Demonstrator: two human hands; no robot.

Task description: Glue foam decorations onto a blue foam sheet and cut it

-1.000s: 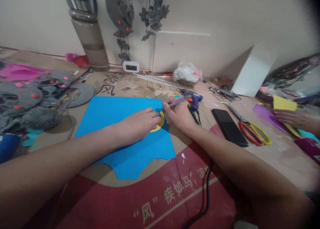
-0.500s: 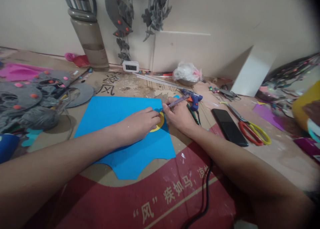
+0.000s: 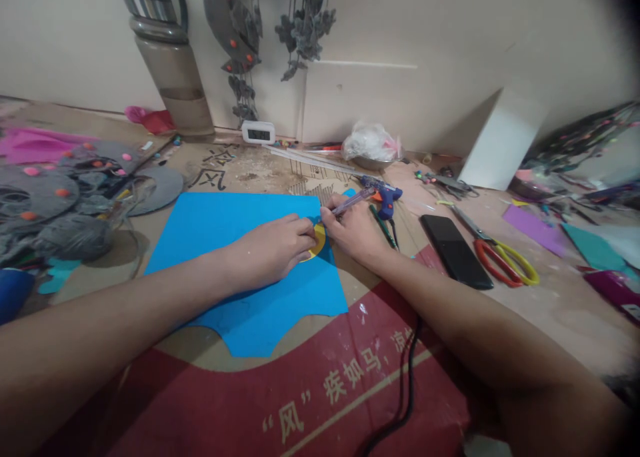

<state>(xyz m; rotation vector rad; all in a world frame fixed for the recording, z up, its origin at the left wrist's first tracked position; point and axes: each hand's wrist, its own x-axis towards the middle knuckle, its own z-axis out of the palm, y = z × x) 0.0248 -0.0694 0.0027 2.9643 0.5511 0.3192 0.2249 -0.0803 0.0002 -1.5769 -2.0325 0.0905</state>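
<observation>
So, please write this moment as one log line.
left hand: touching yellow piece, blue sheet | right hand: holding pen | nearby: glue gun, phone

Under my left grip (image 3: 275, 247), the blue scallop-edged sheet (image 3: 235, 217) and yellow round piece (image 3: 319, 242) appear to be paper: smooth, matt. The slim translucent pen (image 3: 349, 203) in my right grip (image 3: 356, 234) appears plastic, glossy. Red-and-yellow-handled scissors (image 3: 493, 262): bare metal blades (image 3: 467, 221), smooth plastic-looking handles. Flat grey ring (image 3: 165, 192): matt, felt-like cloth. Red-and-tan cardboard (image 3: 200, 404): smooth.

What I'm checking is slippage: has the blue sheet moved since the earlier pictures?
No: against the white clock, the blue sheet shows no shift either way; only the view drifted.
</observation>
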